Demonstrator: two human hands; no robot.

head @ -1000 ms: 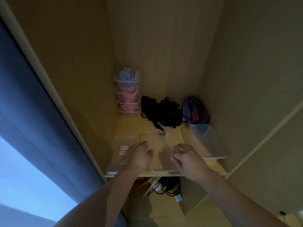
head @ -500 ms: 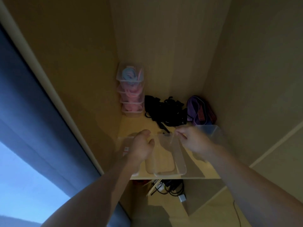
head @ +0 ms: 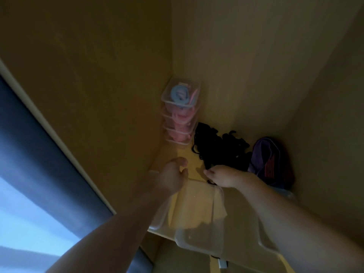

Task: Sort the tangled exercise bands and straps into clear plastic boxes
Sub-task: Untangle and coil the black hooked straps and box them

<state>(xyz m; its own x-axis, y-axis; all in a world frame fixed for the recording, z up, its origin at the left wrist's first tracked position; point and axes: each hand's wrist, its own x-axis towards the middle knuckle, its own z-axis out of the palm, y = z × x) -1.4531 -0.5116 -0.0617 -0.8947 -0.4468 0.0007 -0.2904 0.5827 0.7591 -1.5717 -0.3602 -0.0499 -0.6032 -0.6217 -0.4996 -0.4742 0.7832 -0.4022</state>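
While our right hand (head: 222, 177) pinched a strand of the black straps (head: 220, 149) above the clear box (head: 199, 215), our left hand (head: 173, 179) hovered half-curled, holding nothing.

Both bare forearms reach forward from below. The left hand (head: 173, 177) hovers with fingers loosely curled, thumb raised apart from them, holding nothing visible. Just to its right, the right hand (head: 224, 177) lies palm down, its fingertips (head: 209, 173) pinched together on a dark strand.
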